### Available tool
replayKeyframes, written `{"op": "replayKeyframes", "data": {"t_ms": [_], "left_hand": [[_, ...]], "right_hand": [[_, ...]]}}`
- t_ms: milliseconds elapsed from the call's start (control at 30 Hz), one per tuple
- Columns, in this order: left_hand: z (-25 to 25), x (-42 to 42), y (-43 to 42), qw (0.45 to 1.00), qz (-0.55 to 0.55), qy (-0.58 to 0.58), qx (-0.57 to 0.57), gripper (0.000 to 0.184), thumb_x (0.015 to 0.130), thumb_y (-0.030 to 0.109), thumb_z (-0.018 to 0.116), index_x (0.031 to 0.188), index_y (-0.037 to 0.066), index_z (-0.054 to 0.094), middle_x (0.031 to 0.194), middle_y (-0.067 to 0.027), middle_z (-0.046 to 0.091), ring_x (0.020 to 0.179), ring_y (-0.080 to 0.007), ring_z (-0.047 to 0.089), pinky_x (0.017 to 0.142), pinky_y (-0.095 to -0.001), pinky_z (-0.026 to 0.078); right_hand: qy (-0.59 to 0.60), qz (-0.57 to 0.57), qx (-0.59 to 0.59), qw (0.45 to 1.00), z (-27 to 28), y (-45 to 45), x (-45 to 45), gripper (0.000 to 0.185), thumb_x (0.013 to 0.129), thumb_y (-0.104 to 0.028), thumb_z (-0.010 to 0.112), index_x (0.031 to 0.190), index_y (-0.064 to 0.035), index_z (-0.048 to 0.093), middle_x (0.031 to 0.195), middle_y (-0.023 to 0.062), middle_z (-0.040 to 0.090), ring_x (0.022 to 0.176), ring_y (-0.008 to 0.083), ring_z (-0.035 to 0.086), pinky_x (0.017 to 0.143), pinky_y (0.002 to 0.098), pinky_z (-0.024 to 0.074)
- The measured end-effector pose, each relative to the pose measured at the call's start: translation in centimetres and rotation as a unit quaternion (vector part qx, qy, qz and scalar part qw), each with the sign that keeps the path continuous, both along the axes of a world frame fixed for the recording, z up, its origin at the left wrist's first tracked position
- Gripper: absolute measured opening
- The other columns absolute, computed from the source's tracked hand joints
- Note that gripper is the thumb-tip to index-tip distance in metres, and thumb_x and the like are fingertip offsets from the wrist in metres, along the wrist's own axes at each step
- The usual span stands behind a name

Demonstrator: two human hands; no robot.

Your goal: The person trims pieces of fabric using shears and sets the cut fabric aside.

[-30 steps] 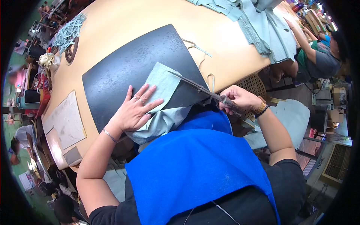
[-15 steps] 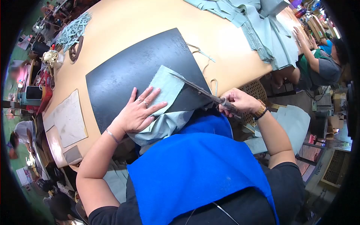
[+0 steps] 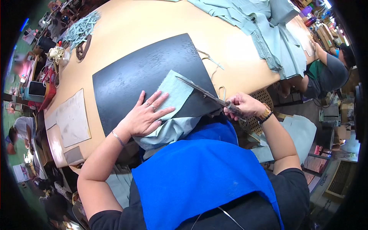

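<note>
My left hand (image 3: pixel 147 115) lies flat with fingers spread on a pale green piece of fabric (image 3: pixel 177 89). The fabric rests on a black board (image 3: pixel 134 69), and its near part bunches up and drapes over the board's front edge. In my right hand (image 3: pixel 245 106) is a pair of long dark scissors (image 3: pixel 207 94), its handles wrapped. The blades point up and left, with their tip over the fabric's far end. They look closed together or almost so. My fingers partly hide the handles.
On the tan table (image 3: pixel 153 19) are a heap of green strips (image 3: pixel 81 28), a dark brown ring-like item (image 3: pixel 83 50), pale pattern sheets (image 3: pixel 71 119) and stacked green cloth (image 3: pixel 264 34). Another person (image 3: pixel 326 73) sits at the right. A woven chair seat (image 3: pixel 262 100) stands near my right hand.
The view has shifted slightly, so the board and table sit a little lower and further right. My left hand stays on the fabric, and the scissors keep nearly the same place over it.
</note>
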State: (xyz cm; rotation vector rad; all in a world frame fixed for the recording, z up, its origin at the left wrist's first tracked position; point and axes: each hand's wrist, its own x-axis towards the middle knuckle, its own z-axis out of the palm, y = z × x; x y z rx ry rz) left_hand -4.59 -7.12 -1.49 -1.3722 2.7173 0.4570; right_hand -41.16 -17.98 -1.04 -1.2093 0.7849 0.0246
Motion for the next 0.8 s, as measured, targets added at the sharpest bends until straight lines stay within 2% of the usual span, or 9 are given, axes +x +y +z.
{"op": "replayKeyframes", "data": {"t_ms": [67,267,467,667,800], "left_hand": [[-0.1,0.0,0.0,1.000,-0.002,-0.001,-0.003,0.056,0.085,0.030,0.041,0.141,0.034,0.037,0.154,-0.0075,0.017,0.142,-0.0309,0.015,0.108,-0.0641,0.010],[0.0,0.0,0.0,1.000,-0.003,-0.009,-0.007,0.056,0.085,0.030,0.041,0.141,0.034,0.035,0.155,-0.0073,0.016,0.142,-0.0305,0.015,0.108,-0.0638,0.011],[0.0,0.0,0.0,1.000,0.000,0.018,0.005,0.055,0.085,0.029,0.042,0.140,0.031,0.039,0.154,-0.0092,0.017,0.142,-0.0324,0.015,0.109,-0.0632,0.007],[0.1,0.0,0.0,1.000,0.002,0.019,0.006,0.055,0.085,0.029,0.041,0.140,0.032,0.039,0.154,-0.0091,0.016,0.142,-0.0323,0.015,0.109,-0.0631,0.007],[0.0,0.0,0.0,1.000,-0.006,-0.001,-0.012,0.056,0.086,0.030,0.040,0.141,0.034,0.035,0.155,-0.0078,0.016,0.141,-0.0315,0.016,0.108,-0.0641,0.011]], "right_hand": [[0.005,0.003,0.003,1.000,-0.1,-0.3,0.6,0.027,0.087,-0.027,0.065,0.091,-0.0006,0.065,0.077,0.0028,0.062,0.062,0.0079,0.059,0.053,0.0218,0.0512],[-0.016,0.019,-0.027,0.999,-0.1,-1.5,2.1,0.025,0.087,-0.027,0.065,0.086,-0.0016,0.063,0.078,0.0044,0.062,0.063,0.0089,0.059,0.054,0.0231,0.0516],[0.028,0.033,-0.031,0.999,-0.2,-1.5,0.9,0.026,0.087,-0.027,0.064,0.087,-0.0016,0.064,0.078,0.0034,0.062,0.063,0.0082,0.059,0.055,0.0225,0.0517],[-0.019,0.037,-0.036,0.998,-0.2,-2.6,2.4,0.027,0.087,-0.028,0.065,0.092,-0.0010,0.066,0.077,0.0018,0.062,0.061,0.0071,0.059,0.053,0.0210,0.0509],[-0.007,0.038,-0.029,0.999,-0.6,-3.4,2.9,0.028,0.086,-0.028,0.066,0.090,-0.0011,0.066,0.076,0.0018,0.062,0.061,0.0069,0.059,0.052,0.0211,0.0507]]}}
